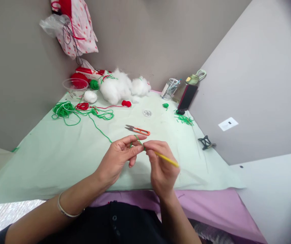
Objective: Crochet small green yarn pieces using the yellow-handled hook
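My right hand (162,166) is closed round a crochet hook with a yellow handle (167,158), its tip hidden at my fingertips. Close against it, my left hand (122,154) pinches green yarn (138,139), which passes over the index finger. From that hand the strand runs back left to a loose green tangle (102,113). Whatever small stitches sit between the fingertips are too small to make out. Just beyond my hands lie orange-handled thread snips (138,130), blades pointing left.
White stuffing (116,88) is heaped at the back, beside a clear tub (75,88) and a white yarn ball (90,97). Red yarn (82,106) and a green skein (63,109) lie left. A phone (188,97), a bottle (192,79), green clippings (184,119) and a black stand (206,143) are right.
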A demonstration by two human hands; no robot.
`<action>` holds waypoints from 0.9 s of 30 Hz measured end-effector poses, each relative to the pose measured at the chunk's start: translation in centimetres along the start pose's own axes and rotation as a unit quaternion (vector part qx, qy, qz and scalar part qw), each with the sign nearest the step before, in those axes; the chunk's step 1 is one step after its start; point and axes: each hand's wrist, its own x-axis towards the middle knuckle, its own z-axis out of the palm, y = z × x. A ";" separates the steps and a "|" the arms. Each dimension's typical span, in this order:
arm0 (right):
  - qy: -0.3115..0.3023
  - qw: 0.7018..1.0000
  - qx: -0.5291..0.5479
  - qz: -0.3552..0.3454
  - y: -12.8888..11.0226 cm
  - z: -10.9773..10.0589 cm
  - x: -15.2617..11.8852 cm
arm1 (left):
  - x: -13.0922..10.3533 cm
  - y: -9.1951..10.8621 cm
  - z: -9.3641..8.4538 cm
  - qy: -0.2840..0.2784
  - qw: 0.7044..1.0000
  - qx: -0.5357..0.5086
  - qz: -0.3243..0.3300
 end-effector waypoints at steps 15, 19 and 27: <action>0.002 0.975 0.175 0.139 0.6 -0.6 0.9 | 0.0 0.5 0.1 -0.018 0.999 -0.026 -0.012; -0.002 0.962 0.214 0.172 0.6 -0.9 1.0 | 0.0 0.7 -0.2 -0.014 1.000 0.023 0.008; -0.042 0.994 -0.051 -0.093 0.4 -1.5 0.2 | 0.2 0.6 -0.7 0.001 0.994 0.086 0.072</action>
